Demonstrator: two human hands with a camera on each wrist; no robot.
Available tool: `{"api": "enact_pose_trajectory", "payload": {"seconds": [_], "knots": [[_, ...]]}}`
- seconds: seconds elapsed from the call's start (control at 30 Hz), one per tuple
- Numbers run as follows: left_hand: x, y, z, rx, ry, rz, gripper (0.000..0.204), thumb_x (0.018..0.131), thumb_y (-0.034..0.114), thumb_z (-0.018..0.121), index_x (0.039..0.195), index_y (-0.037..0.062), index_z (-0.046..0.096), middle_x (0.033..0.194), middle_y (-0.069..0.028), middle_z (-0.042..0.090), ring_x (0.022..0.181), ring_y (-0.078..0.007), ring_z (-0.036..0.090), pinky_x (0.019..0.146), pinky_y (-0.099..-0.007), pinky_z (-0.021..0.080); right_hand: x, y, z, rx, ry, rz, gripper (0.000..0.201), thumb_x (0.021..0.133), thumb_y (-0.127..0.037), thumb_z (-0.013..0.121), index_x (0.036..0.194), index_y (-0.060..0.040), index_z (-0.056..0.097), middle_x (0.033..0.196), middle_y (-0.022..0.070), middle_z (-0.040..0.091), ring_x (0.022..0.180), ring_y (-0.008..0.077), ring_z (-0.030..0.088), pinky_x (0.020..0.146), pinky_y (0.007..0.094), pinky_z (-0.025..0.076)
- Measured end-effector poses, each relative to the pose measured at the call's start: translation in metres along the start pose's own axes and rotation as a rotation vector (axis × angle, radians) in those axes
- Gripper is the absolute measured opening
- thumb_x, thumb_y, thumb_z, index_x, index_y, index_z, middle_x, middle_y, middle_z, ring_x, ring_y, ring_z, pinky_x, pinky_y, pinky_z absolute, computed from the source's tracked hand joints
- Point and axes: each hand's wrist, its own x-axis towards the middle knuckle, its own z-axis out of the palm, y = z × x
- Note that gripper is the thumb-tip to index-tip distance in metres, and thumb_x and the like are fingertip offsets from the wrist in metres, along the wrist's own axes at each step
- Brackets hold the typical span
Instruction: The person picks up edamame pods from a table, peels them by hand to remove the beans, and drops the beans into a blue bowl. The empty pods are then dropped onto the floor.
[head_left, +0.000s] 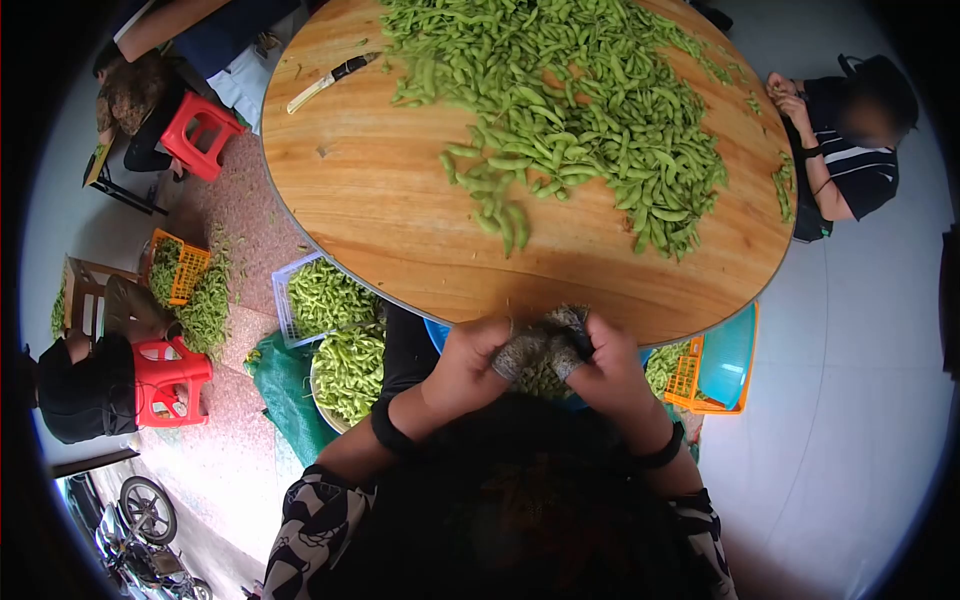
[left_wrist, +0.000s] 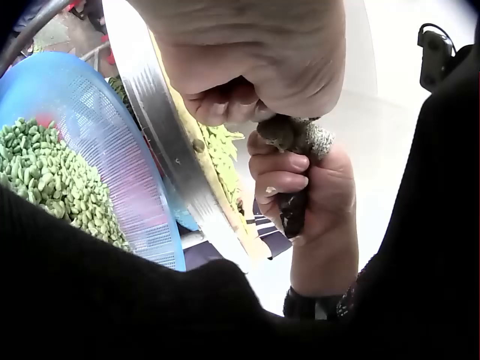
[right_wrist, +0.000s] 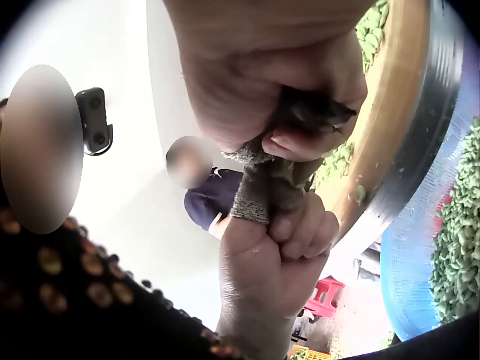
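My two hands meet at the table's near edge, fingers curled and thumbs side by side. Grey knitted covers with dark tips wrap the thumbs. The left hand (head_left: 473, 362) has its curled fingers against the right hand's fingertips. Inside the curled fingers of the right hand (head_left: 617, 372) lies a dark glossy object (left_wrist: 292, 214), mostly hidden by the palm. I cannot tell what is pinched between the thumb tips. Green soybean pods (head_left: 600, 120) are heaped over the far part of the round wooden table (head_left: 390, 215). Shelled green beans (left_wrist: 56, 176) fill a blue mesh basket (left_wrist: 150, 172) below the hands.
A knife (head_left: 332, 82) lies at the table's far left. A white crate (head_left: 287, 300) of pods and a green sack (head_left: 285, 390) stand left of my lap. On the right is an orange basket (head_left: 740, 380). Another person (head_left: 840, 150) sits right; red stools (head_left: 172, 380) stand left.
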Motion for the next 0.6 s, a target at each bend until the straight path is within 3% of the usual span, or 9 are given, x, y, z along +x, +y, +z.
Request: {"api": "enact_pose_trajectory", "payload": {"seconds": [0.1, 0.2, 0.23, 0.3, 0.37, 0.4, 0.47, 0.53, 0.6], "knots": [[-0.008, 0.005, -0.015, 0.154, 0.042, 0.005, 0.015, 0.079, 0.001, 0.062, 0.093, 0.0049, 0.066, 0.077, -0.0121, 0.061, 0.069, -0.0269, 0.062, 0.062, -0.0316, 0.048, -0.001, -0.009, -0.008, -0.304, -0.097, -0.035, 0.026, 0.075, -0.009, 0.060, 0.100, -0.0021, 0.061, 0.076, 0.0201, 0.060, 0.071, 0.0377, 0.061, 0.063, 0.0384, 0.049], [-0.019, 0.014, -0.042, 0.186, 0.206, -0.007, 0.009, 0.085, 0.001, 0.059, 0.090, 0.0024, 0.067, 0.075, -0.0084, 0.064, 0.064, -0.0189, 0.060, 0.060, -0.0285, 0.047, 0.001, -0.020, -0.015, -0.512, -0.275, 0.019, 0.025, 0.081, -0.008, 0.062, 0.105, -0.0028, 0.061, 0.086, 0.0161, 0.066, 0.076, 0.0244, 0.065, 0.069, 0.0299, 0.049], [-0.030, 0.014, -0.055, 0.218, 0.255, -0.100, 0.010, 0.092, 0.006, 0.055, 0.089, 0.0007, 0.062, 0.077, -0.0034, 0.064, 0.070, -0.0090, 0.057, 0.064, -0.0243, 0.046, 0.004, -0.020, -0.013, -0.510, -0.279, 0.019, 0.025, 0.081, -0.008, 0.062, 0.105, -0.0028, 0.061, 0.086, 0.0161, 0.066, 0.076, 0.0244, 0.065, 0.069, 0.0299, 0.049], [-0.045, 0.008, -0.077, 0.264, 0.425, -0.151, 0.016, 0.096, 0.011, 0.054, 0.091, -0.0007, 0.064, 0.077, -0.0013, 0.064, 0.071, -0.0066, 0.054, 0.065, -0.0224, 0.044, 0.014, -0.021, -0.006, -0.418, -0.158, -0.006, 0.023, 0.081, -0.016, 0.065, 0.098, -0.0021, 0.061, 0.077, 0.0188, 0.062, 0.073, 0.0382, 0.061, 0.064, 0.0425, 0.049], [-0.056, 0.012, -0.102, 0.397, 0.545, -0.213, 0.019, 0.096, 0.015, 0.056, 0.092, -0.0013, 0.065, 0.078, -0.0006, 0.065, 0.071, -0.0049, 0.053, 0.063, -0.0221, 0.044, 0.039, 0.001, 0.002, -0.520, -0.005, -0.127, 0.025, 0.081, -0.018, 0.065, 0.099, -0.0016, 0.060, 0.077, 0.0184, 0.063, 0.073, 0.0380, 0.062, 0.063, 0.0433, 0.050], [-0.071, -0.004, -0.127, 0.626, 0.561, -0.325, 0.019, 0.094, 0.017, 0.059, 0.093, -0.0011, 0.065, 0.080, -0.0029, 0.066, 0.071, -0.0081, 0.056, 0.063, -0.0240, 0.045, 0.053, 0.010, 0.007, -0.622, 0.158, -0.245, 0.026, 0.081, -0.019, 0.065, 0.099, -0.0011, 0.059, 0.077, 0.0180, 0.064, 0.073, 0.0378, 0.063, 0.063, 0.0441, 0.050], [-0.080, -0.016, -0.144, 0.857, 0.572, -0.433, 0.020, 0.092, 0.019, 0.062, 0.094, -0.0009, 0.065, 0.082, -0.0052, 0.066, 0.071, -0.0114, 0.058, 0.062, -0.0259, 0.046, 0.080, 0.014, 0.017, -0.743, 0.195, -0.179, 0.029, 0.081, -0.019, 0.066, 0.101, -0.0009, 0.057, 0.078, 0.0182, 0.065, 0.073, 0.0376, 0.063, 0.063, 0.0448, 0.051], [-0.076, -0.010, -0.148, 1.391, 0.670, -0.502, 0.029, 0.084, 0.025, 0.070, 0.094, -0.0014, 0.063, 0.084, -0.0172, 0.063, 0.072, -0.0340, 0.062, 0.062, -0.0388, 0.049, 0.095, 0.013, 0.024, -0.860, 0.228, -0.115, 0.031, 0.080, -0.019, 0.066, 0.104, -0.0007, 0.055, 0.080, 0.0184, 0.065, 0.073, 0.0373, 0.064, 0.063, 0.0455, 0.051], [-0.065, -0.006, -0.142, 1.374, 0.719, -0.351, 0.029, 0.083, 0.025, 0.070, 0.095, -0.0013, 0.062, 0.087, -0.0178, 0.063, 0.075, -0.0353, 0.062, 0.062, -0.0409, 0.049, 0.101, 0.011, 0.030, -0.889, 0.160, 0.114, 0.039, 0.076, -0.020, 0.072, 0.107, -0.0005, 0.055, 0.090, 0.0151, 0.067, 0.080, 0.0349, 0.065, 0.071, 0.0422, 0.052]]}}
